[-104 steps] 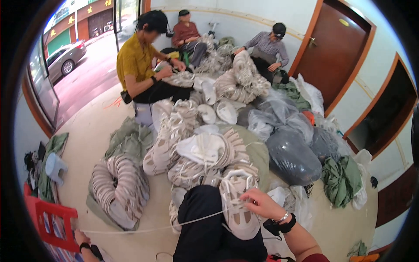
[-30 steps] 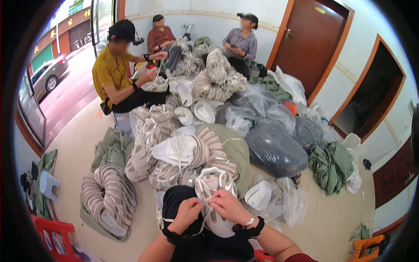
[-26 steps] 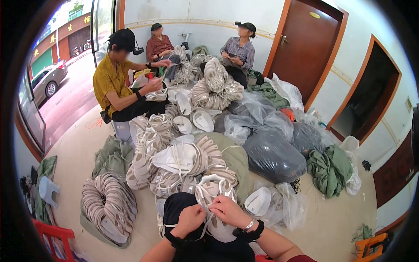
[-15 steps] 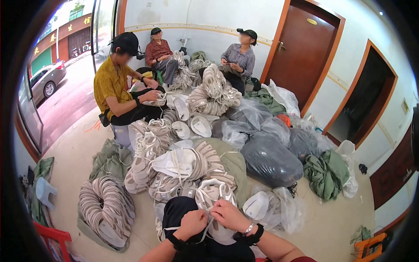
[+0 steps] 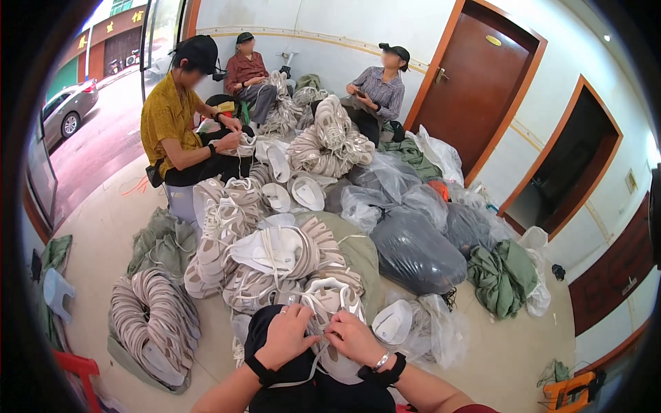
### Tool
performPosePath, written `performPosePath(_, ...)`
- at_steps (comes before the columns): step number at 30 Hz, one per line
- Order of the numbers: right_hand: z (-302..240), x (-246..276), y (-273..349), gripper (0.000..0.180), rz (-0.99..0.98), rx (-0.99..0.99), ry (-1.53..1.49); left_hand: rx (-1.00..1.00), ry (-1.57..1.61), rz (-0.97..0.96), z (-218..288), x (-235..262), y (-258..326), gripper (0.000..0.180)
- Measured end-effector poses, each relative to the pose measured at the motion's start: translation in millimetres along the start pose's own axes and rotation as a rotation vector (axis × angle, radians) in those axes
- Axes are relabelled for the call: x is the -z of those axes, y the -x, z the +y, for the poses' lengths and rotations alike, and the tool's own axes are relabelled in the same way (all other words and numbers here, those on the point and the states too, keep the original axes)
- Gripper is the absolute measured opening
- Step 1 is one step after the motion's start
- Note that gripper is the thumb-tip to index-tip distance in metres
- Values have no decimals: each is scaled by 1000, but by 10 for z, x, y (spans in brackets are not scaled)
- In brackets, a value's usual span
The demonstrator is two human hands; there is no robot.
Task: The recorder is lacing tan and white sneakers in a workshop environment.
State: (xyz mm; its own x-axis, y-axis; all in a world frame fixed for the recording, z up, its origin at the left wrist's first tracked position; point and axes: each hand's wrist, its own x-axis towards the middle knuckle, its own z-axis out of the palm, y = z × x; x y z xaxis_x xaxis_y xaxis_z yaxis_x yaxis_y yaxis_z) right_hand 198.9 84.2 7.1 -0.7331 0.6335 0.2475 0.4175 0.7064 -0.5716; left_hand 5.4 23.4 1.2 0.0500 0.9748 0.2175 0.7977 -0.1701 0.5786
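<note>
A beige-and-white shoe upper [image 5: 334,297] rests at my lap, its opening facing away from me. My left hand [image 5: 284,337] is bent over its left side, thumb toward the middle, closed on a white shoelace [image 5: 311,372] whose loose length loops down over my dark trousers. Close beside it, my right hand [image 5: 350,336] pinches at the lacing, thumb and forefinger pressed together. The fingertips of both hands nearly meet over the upper, and they partly hide the lace and its eyelets.
Heaped shoe uppers [image 5: 265,255] lie just ahead, with a coiled stack of uppers [image 5: 153,330] at left. Dark-filled plastic bags [image 5: 418,251] and a green cloth sack [image 5: 502,279] stand right. Three people sit beyond; one in a yellow shirt [image 5: 169,124] handles an upper. A blue stool [image 5: 58,294] stands far left.
My left hand has moved up and left along the upper, its fingers reaching farther forward. My right hand has shifted slightly, staying at the lacing. The whole view has turned a little.
</note>
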Motion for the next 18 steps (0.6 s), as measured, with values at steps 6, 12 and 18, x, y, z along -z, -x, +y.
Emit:
performPosePath(6,9,-42,24,11,-27,-23,-10,-246,1,-13,-34,83,-76,49)
performPosePath(12,-26,-55,-8,11,-36,-1,6,-233,-12,-219,-99,142,-178,47)
performPosePath(18,21,-113,29,11,-19,8,5,-269,78,-335,-154,19,-137,41)
